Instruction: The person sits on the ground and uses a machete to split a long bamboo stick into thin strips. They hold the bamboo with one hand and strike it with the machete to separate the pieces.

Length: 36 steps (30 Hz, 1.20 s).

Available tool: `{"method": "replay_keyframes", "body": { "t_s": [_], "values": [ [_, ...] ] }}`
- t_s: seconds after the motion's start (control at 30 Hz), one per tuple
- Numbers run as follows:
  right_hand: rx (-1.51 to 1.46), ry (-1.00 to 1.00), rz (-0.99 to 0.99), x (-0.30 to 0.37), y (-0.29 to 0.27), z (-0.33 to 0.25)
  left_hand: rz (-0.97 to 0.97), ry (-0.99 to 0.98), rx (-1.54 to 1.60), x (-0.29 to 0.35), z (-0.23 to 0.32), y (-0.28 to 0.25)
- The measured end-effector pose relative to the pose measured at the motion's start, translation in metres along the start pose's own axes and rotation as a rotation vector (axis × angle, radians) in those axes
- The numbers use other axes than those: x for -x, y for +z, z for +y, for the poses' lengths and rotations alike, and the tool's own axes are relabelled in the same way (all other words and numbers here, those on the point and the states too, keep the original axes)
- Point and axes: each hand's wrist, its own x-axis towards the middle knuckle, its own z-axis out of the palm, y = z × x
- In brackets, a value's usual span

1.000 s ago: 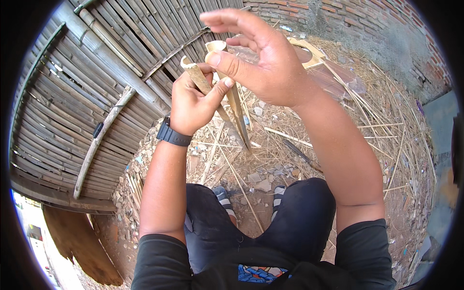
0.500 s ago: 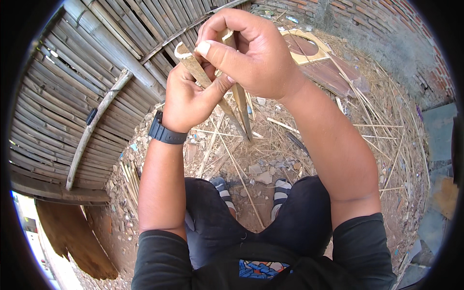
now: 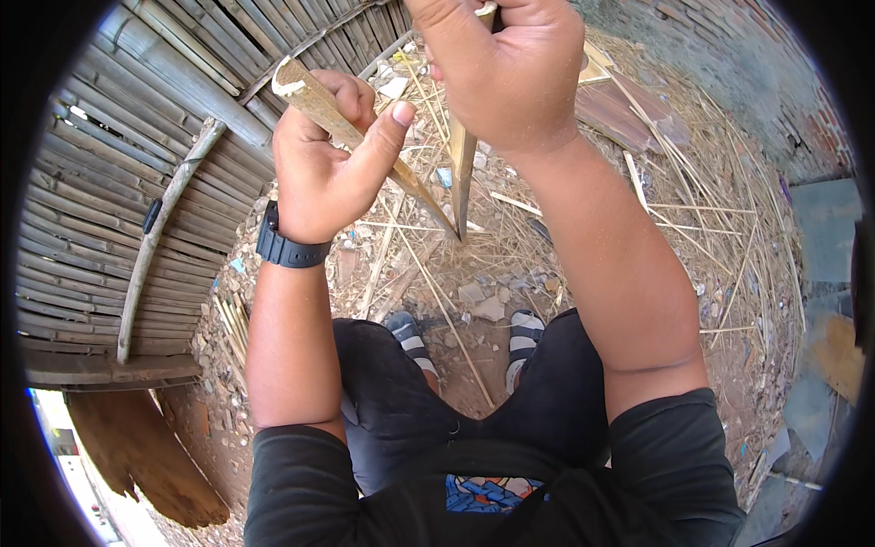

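Note:
My left hand (image 3: 319,187) is closed around a long split bamboo half (image 3: 321,102), whose pale cut end sticks up past the fingers. The thumb lies over toward its inner side. My right hand (image 3: 519,82), partly cut off by the upper edge, grips the other bamboo half (image 3: 462,173). The upper ends stand wide apart, and the two halves slant down to meet in a point above the littered ground. Whether they are still joined there I cannot tell.
A bamboo-slat wall (image 3: 109,246) with a leaning pole (image 3: 169,237) rises on my left. A brick wall (image 3: 738,82) curves round the far right. Brown boards (image 3: 629,114) lie on ground strewn with straw, thin sticks and stones. Grey sheets (image 3: 825,246) stand at the right.
My hands have moved apart, the left going left and the right going up and away. The gap between the bamboo halves has widened.

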Motion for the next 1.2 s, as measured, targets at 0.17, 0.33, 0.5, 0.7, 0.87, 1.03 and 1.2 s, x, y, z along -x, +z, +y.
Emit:
{"method": "replay_keyframes", "body": {
  "t_s": [0.17,0.33,0.5,0.7,0.87,1.03,1.2],
  "values": [
    [0.043,0.072,0.009,-0.007,-0.017,0.013,-0.015,0.005,0.013,-0.004,-0.012,0.003],
    [0.136,0.162,0.048,-0.014,-0.024,0.009,0.039,-0.024,0.026,-0.008,-0.012,0.005],
    [0.06,0.092,0.035,-0.013,-0.031,0.023,0.056,-0.031,0.087,-0.009,-0.012,0.007],
    [0.052,0.144,0.015,-0.013,-0.045,0.018,0.026,-0.026,0.071,-0.004,-0.008,0.002],
    [0.011,0.214,0.02,-0.013,-0.046,0.009,0.03,-0.066,0.132,-0.002,-0.005,0.003],
    [0.047,0.165,0.017,-0.015,-0.048,0.012,0.034,-0.068,0.085,0.003,-0.003,0.001],
    [0.06,0.145,0.018,-0.015,-0.049,0.019,0.059,-0.056,0.097,0.006,0.001,0.001]
  ]
}}
